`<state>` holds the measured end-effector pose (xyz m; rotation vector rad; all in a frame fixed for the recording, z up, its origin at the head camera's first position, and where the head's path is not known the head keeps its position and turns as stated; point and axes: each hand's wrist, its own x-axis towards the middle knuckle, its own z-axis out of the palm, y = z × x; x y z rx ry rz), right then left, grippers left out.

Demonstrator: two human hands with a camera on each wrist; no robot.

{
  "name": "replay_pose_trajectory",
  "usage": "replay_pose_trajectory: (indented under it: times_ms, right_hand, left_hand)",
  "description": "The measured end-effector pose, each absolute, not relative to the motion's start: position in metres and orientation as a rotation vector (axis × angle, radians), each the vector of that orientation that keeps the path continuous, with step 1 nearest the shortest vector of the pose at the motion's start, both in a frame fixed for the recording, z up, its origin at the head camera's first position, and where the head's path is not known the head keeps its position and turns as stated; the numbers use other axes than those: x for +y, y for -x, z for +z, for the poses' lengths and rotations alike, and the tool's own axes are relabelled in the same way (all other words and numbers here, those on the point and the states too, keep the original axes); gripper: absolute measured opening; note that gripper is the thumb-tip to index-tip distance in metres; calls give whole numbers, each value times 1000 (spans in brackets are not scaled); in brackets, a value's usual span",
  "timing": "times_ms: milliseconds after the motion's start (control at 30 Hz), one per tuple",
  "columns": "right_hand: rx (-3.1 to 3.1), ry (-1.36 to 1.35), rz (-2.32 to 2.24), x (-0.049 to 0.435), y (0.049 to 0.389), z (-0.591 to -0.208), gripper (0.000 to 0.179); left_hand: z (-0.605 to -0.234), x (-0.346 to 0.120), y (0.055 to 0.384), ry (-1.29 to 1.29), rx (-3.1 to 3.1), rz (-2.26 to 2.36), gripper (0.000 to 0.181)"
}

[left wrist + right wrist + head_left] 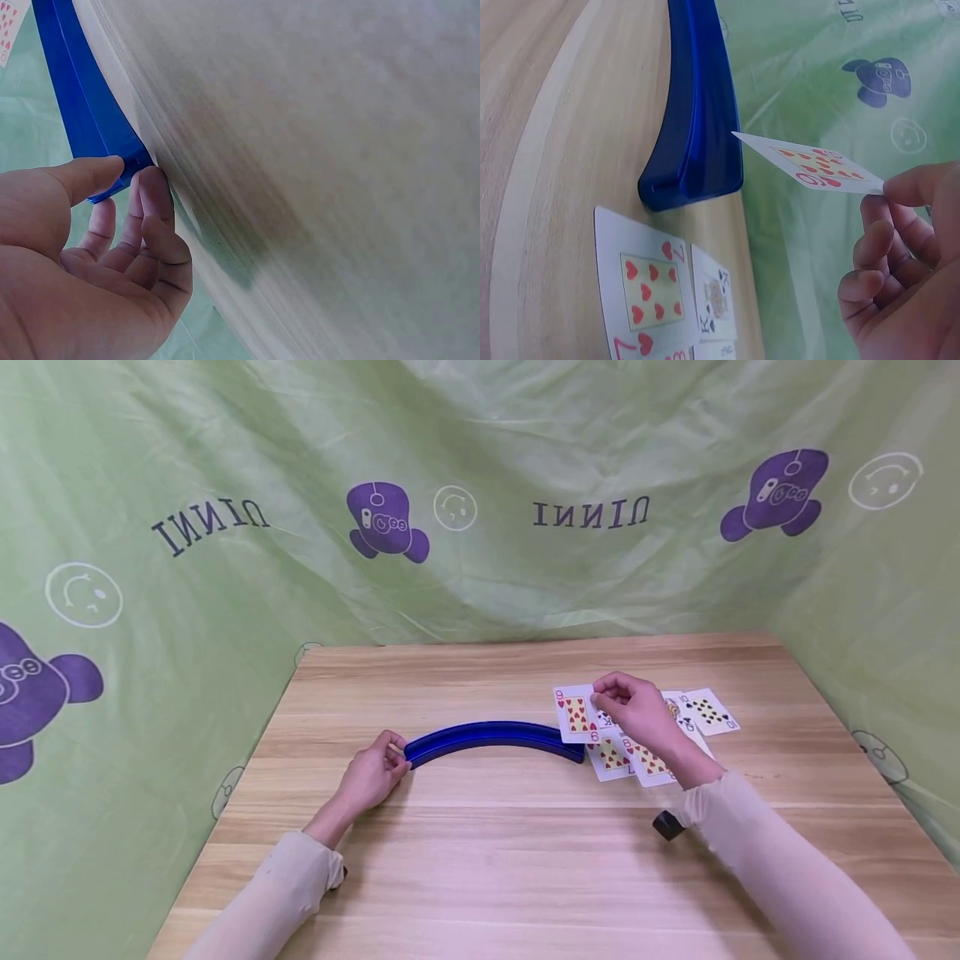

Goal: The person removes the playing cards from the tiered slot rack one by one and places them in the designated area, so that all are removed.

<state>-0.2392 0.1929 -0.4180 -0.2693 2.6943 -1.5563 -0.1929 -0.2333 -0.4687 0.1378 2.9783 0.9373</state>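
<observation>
A curved blue card holder (487, 735) lies on the wooden table, its groove running along its length. My left hand (375, 770) pinches its left end; in the left wrist view the thumb (97, 176) presses on the holder's end, with fingertips against its other side. Between thumb and fingers of my right hand (637, 706) is a nine of hearts (576, 714), held by its edge above the holder's right end. Face up near that end lie a seven of hearts (652, 289) and a black king (714, 296), partly covered in the head view.
Beside the seven lies an eight of hearts (648, 764), partly under the right hand in the head view. A black-suited ten (708, 712) is farther right among several overlapping cards. A green printed curtain (480, 585) surrounds the table (510, 860) at back and sides.
</observation>
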Motion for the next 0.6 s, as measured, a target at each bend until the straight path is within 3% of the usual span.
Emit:
replay_pose_trajectory:
  times_ms: [600]
  right_hand:
    - [2754, 148, -1485, 235, 231, -417, 29]
  left_hand:
    - [-469, -234, 193, -133, 2974, 954, 27]
